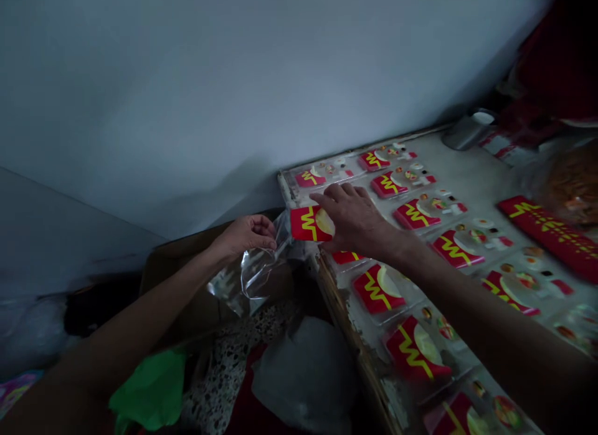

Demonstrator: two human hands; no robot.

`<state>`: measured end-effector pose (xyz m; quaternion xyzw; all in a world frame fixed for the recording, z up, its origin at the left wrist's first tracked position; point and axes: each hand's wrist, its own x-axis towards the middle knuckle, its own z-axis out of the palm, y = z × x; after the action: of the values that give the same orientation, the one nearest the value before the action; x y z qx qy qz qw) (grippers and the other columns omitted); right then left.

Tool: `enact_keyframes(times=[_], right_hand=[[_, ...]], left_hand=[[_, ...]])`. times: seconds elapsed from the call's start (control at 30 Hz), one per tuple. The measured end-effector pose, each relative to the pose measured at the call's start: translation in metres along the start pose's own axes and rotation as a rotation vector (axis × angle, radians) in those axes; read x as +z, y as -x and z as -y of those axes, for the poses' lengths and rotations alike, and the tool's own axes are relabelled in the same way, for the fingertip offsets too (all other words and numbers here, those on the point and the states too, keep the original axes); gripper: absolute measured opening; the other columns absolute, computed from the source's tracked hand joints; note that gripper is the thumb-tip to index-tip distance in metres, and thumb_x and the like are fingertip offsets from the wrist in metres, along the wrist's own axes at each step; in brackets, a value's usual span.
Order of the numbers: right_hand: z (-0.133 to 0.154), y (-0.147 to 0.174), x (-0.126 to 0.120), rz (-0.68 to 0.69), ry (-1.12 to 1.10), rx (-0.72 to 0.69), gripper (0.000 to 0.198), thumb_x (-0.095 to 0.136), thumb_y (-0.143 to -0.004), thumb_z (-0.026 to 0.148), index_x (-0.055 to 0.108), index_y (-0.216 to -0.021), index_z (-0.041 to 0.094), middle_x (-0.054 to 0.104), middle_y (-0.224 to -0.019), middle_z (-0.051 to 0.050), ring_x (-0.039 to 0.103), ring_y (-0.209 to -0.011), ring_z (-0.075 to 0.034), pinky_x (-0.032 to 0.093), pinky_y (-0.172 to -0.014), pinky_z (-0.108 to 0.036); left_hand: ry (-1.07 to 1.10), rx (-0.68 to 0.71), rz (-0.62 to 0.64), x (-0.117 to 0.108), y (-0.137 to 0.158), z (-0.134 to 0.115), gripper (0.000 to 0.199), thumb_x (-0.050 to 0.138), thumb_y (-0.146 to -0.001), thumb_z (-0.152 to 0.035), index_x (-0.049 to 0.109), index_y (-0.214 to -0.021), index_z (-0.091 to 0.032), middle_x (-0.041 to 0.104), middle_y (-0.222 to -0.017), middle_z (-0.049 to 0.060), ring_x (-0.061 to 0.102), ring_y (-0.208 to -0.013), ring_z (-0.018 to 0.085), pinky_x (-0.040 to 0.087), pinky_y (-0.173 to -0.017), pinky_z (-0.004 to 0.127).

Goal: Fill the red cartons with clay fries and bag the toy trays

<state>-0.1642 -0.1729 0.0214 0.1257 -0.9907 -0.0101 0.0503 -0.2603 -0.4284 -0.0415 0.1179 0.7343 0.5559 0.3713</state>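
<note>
My left hand [252, 234] has its fingers closed on the edge of a clear plastic bag [256, 276], which hangs beyond the table's left edge. My right hand [352, 217] grips a clear pack with a red and yellow fries-box piece [311, 224] in it, at the table's corner close to the bag. Part of this pack lies hidden behind my fingers. Similar clear packs [379, 290] lie in rows on the table under and beyond my right arm, each with a red and yellow piece and small food-shaped pieces.
A cardboard box [187, 279] stands on the floor left of the table [467, 173], with a green bag [152, 391] nearby. Toward the table's right are a red packet with yellow lettering [551, 235], a metal cup [467, 133] and a bag of brown items [577, 186]. A pale wall rises behind.
</note>
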Motion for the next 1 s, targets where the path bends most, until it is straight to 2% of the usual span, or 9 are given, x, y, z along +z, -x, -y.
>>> enact_keyframes(times=[0.13, 0.23, 0.3, 0.4, 0.57, 0.67, 0.77, 0.9, 1.0], right_hand=[[-0.001, 0.022, -0.016, 0.084, 0.002, -0.048, 0.083, 0.085, -0.065, 0.051, 0.056, -0.136, 0.019, 0.06, -0.125, -0.015, 0.052, -0.112, -0.036, 0.039, -0.093, -0.046], [0.005, 0.046, -0.015, 0.116, -0.07, -0.061, 0.085, 0.086, -0.063, 0.05, 0.057, -0.136, 0.019, 0.06, -0.123, -0.014, 0.054, -0.11, -0.034, 0.04, -0.092, -0.045], [0.01, 0.064, -0.01, 0.148, -0.142, -0.072, 0.086, 0.087, -0.061, 0.049, 0.057, -0.137, 0.021, 0.06, -0.122, -0.013, 0.055, -0.109, -0.033, 0.041, -0.091, -0.043], [0.017, 0.088, -0.005, 0.169, -0.209, -0.092, 0.088, 0.088, -0.059, 0.045, 0.057, -0.138, 0.023, 0.059, -0.126, -0.012, 0.054, -0.112, -0.033, 0.042, -0.092, -0.042], [0.033, 0.124, -0.015, 0.086, -0.188, 0.036, 0.092, 0.086, -0.062, 0.046, 0.052, -0.143, 0.021, 0.058, -0.128, -0.014, 0.052, -0.116, -0.035, 0.04, -0.097, -0.046], [0.045, 0.149, -0.025, 0.022, -0.131, 0.139, 0.097, 0.086, -0.062, 0.05, 0.049, -0.147, 0.019, 0.057, -0.131, -0.016, 0.049, -0.118, -0.036, 0.038, -0.099, -0.048], [0.05, 0.175, -0.032, -0.014, -0.066, 0.253, 0.097, 0.085, -0.064, 0.051, 0.048, -0.148, 0.019, 0.056, -0.132, -0.017, 0.048, -0.118, -0.037, 0.038, -0.1, -0.048], [0.042, 0.205, -0.038, -0.028, -0.013, 0.419, 0.099, 0.085, -0.064, 0.048, 0.045, -0.15, 0.02, 0.056, -0.134, -0.017, 0.049, -0.118, -0.036, 0.039, -0.098, -0.047], [0.035, 0.221, -0.039, -0.023, -0.01, 0.53, 0.097, 0.083, -0.067, 0.055, 0.046, -0.149, 0.019, 0.055, -0.135, -0.018, 0.049, -0.12, -0.037, 0.041, -0.096, -0.047]], left_hand=[[0.062, 0.008, 0.006, 0.002, 0.008, -0.002, 0.039, 0.089, -0.057, -0.021, 0.065, -0.087, -0.018, 0.065, -0.069, -0.004, 0.06, -0.062, 0.009, 0.048, -0.062, 0.022], [0.087, -0.018, 0.054, 0.011, 0.016, -0.001, 0.042, 0.09, -0.055, -0.02, 0.067, -0.09, -0.017, 0.064, -0.066, -0.004, 0.058, -0.059, 0.008, 0.044, -0.056, 0.02], [0.063, -0.021, 0.113, 0.02, 0.021, 0.0, 0.041, 0.09, -0.056, -0.019, 0.07, -0.092, -0.017, 0.064, -0.067, -0.004, 0.057, -0.059, 0.008, 0.044, -0.056, 0.02], [-0.016, -0.053, 0.271, 0.034, 0.024, -0.004, 0.042, 0.088, -0.059, -0.02, 0.072, -0.097, -0.017, 0.067, -0.07, -0.002, 0.059, -0.061, 0.009, 0.046, -0.06, 0.022], [-0.186, -0.03, 0.407, 0.054, 0.018, -0.032, 0.048, 0.088, -0.053, -0.017, 0.075, -0.099, -0.021, 0.068, -0.071, -0.003, 0.062, -0.064, 0.012, 0.048, -0.064, 0.025], [-0.354, 0.041, 0.58, 0.07, 0.011, -0.061, 0.043, 0.087, -0.054, -0.019, 0.078, -0.096, -0.023, 0.074, -0.082, -0.001, 0.066, -0.073, 0.016, 0.049, -0.069, 0.026], [-0.55, 0.103, 0.773, 0.097, 0.004, -0.095, 0.034, 0.087, -0.06, -0.026, 0.08, -0.093, -0.024, 0.077, -0.091, 0.002, 0.067, -0.079, 0.018, 0.05, -0.071, 0.027], [-0.714, 0.188, 0.877, 0.151, -0.007, -0.136, 0.022, 0.081, -0.071, -0.04, 0.08, -0.081, -0.021, 0.072, -0.071, 0.002, 0.06, -0.064, 0.015, 0.046, -0.062, 0.026], [-0.854, 0.299, 0.986, 0.199, -0.021, -0.158, 0.019, 0.082, -0.069, -0.038, 0.079, -0.075, -0.019, 0.071, -0.068, 0.002, 0.061, -0.064, 0.015, 0.046, -0.063, 0.025]])
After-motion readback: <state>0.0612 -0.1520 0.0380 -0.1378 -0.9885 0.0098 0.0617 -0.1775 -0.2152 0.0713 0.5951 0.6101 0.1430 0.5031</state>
